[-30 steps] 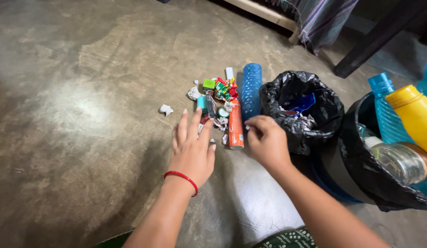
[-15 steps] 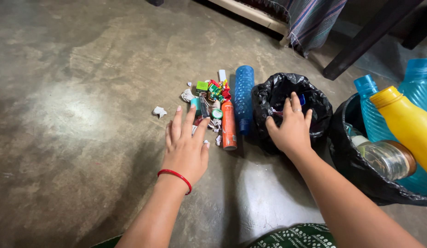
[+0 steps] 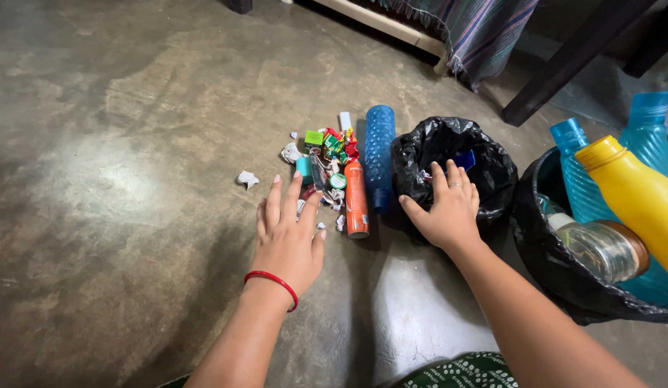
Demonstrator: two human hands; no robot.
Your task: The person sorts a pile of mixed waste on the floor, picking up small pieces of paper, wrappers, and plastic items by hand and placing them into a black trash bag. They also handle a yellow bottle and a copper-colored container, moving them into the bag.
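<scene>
My left hand, with a red bangle on the wrist, hovers flat with fingers spread just in front of a small heap of litter on the concrete floor: crumpled wrappers, bits of paper and small caps. An orange tube-shaped bottle and a blue plastic bottle lie side by side at the heap's right. My right hand rests open on the near rim of a small bin lined with a black bag, holding nothing that I can see.
A second black-lined bin at the right holds a yellow bottle, teal bottles and a clear jar. One crumpled paper lies apart at the left. Dark furniture legs and a striped cloth stand behind.
My right hand went from beside the orange bottle to the black bag's rim and stays there. My left hand has kept its place near the litter.
</scene>
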